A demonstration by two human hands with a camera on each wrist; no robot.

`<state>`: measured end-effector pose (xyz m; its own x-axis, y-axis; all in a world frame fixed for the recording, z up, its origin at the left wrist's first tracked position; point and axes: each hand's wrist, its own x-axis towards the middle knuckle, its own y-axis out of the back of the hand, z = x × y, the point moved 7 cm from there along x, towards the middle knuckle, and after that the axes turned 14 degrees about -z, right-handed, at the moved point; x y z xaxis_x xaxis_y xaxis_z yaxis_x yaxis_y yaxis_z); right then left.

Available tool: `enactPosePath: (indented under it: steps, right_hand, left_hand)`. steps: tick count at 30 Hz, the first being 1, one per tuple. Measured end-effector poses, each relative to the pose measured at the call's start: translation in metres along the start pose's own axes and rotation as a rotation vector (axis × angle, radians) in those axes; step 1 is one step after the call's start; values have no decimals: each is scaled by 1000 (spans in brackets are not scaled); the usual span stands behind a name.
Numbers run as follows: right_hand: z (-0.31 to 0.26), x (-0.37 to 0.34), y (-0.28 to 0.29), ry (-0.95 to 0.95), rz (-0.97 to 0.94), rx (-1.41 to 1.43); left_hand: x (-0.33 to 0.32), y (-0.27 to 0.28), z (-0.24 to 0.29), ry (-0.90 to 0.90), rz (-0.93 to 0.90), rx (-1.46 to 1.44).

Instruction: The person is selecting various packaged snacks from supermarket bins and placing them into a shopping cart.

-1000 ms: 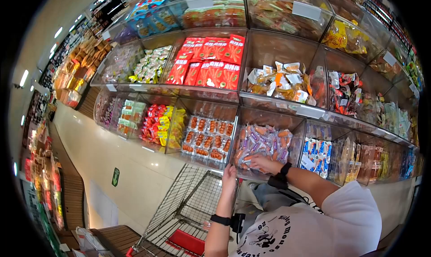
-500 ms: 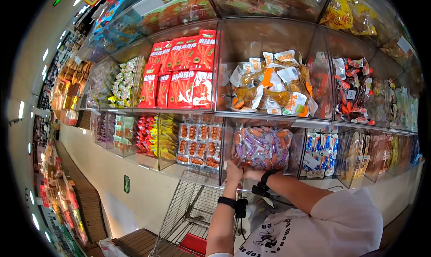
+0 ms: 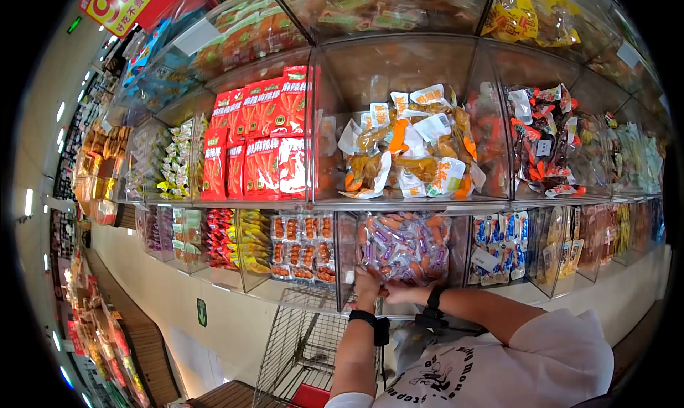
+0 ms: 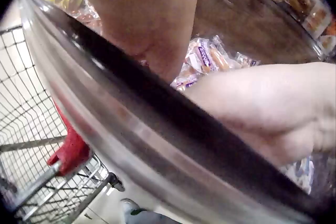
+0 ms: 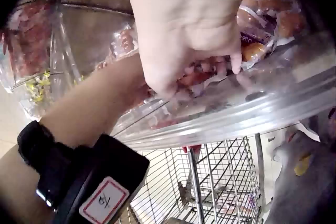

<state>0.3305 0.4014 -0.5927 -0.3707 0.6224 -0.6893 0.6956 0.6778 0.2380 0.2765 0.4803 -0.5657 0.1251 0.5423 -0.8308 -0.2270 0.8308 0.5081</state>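
Bands on both wrists, the arms reach out from a white shirt (image 3: 463, 365) above the cart (image 3: 296, 337), the right arm slanting in sideways. The left hand (image 3: 368, 283) and right hand (image 3: 400, 293) come together over the front edge of a clear bin (image 3: 347, 246), near its left corner. The right fingers bend downward; I cannot tell whether either hand grips anything. The wrapped sausages (image 3: 406, 244) lie heaped in that bin, just beyond the hands. Only the right wrist view shows the red-bordered label (image 5: 104, 200) on the left wristband; only the head view shows the red packets (image 3: 256, 141) farther up.
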Motion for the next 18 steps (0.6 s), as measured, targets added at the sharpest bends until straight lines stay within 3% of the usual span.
enactPosePath:
  steps: [2, 4, 6, 7, 8, 11, 12, 15, 16, 18]
  right_hand:
    - [28, 40, -33, 18, 25, -57]
    - [11, 15, -21, 112, 37, -63]
    - [10, -2, -5, 247, 129, -148]
    - [8, -9, 4, 314, 174, -192]
    - [18, -28, 22, -40, 76, 37]
    - [0, -54, 60, -19, 279, 387]
    - [-1, -52, 65, 19, 321, 481]
    - [3, -8, 56, 241, 307, 679]
    - [-6, -11, 52, 201, 226, 898]
    - [27, 25, 34, 50, 308, 650]
  left_hand:
    - [4, -8, -4, -26, 54, -9]
    - [17, -16, -14, -99, 135, -78]
    - [35, -26, -17, -182, 60, 47]
    - [33, -23, -16, -192, 83, -35]
    - [31, -20, -15, -204, 108, -116]
    - [51, -26, -25, -384, 76, -840]
    - [59, -40, -28, -373, -104, -1087]
    - [63, -46, -30, -421, -60, -1132]
    - [11, -25, -7, -423, -157, -1325]
    - [15, -30, -18, -376, -219, -1252]
